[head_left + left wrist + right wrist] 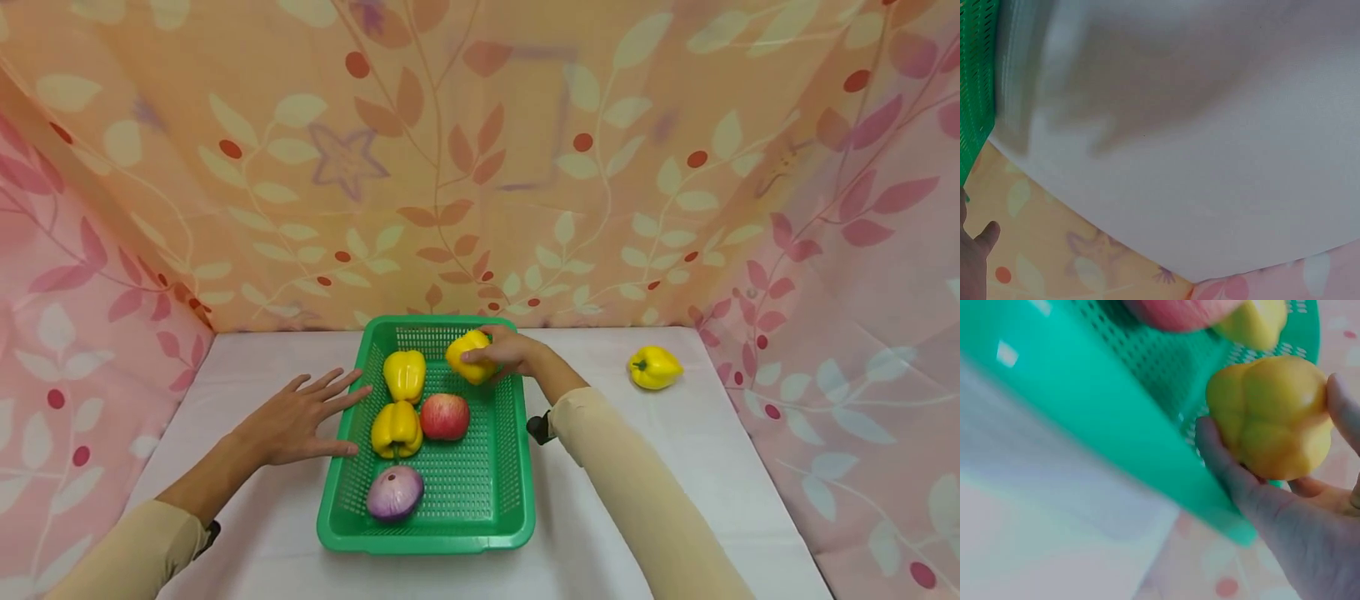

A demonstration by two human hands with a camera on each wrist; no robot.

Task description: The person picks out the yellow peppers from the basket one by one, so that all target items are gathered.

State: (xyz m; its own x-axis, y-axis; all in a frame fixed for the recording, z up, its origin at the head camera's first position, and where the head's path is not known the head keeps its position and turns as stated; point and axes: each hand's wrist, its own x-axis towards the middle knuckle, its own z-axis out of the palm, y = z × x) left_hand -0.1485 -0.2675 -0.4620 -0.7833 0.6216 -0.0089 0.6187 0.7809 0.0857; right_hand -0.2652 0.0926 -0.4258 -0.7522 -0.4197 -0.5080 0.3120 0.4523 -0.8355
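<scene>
I've got a plain white desk point(705, 442) on my feed, with two things sitting right on it. The big one's a green plastic basket point(427, 544) with holes in its walls, standing flat around the middle, far end close to the back edge. Off to the right, well apart from it, I see a yellow bell pepper point(657, 369) lying on its side, stem end pointing left. Soft shadows fall on the white, too.

No lettering or numbers legible; no labels or brands readable.
</scene>
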